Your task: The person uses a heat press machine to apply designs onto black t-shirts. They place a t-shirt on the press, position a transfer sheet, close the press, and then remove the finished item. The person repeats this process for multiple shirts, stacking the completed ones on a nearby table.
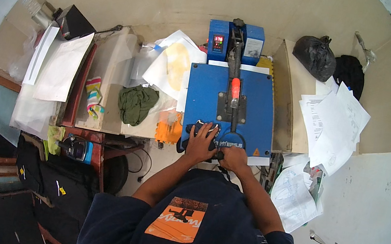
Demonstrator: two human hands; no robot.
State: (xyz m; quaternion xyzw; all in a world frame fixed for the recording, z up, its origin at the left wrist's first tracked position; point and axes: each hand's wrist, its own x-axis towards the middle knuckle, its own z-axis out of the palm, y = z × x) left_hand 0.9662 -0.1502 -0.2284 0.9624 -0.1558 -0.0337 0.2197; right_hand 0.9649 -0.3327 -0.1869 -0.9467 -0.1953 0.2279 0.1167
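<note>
A blue flatbed heat press (205, 85) stands before me, its broad upper plate lowered. My left hand (200, 142) lies over a dark bunched cloth (195, 125) near the plate's front left edge, fingers spread. Beside it, my right hand (234, 157) is closed around the front of the press's black handle (234, 122); the fingers hide most of the grip. A lever with a red sleeve (236, 86) lies along the plate's centre line. White paper (259, 161) sticks out beneath the plate. At the back, the control box (217, 40) has a lit display.
Left of the press are a green cloth (138, 104), an orange mat (169, 127), stained paper (174, 62) and a striped cloth (94, 95). Loose printed sheets (338, 126) and a black plastic bag (314, 56) occupy the right shelf. Dark garments (61, 181) hang lower left.
</note>
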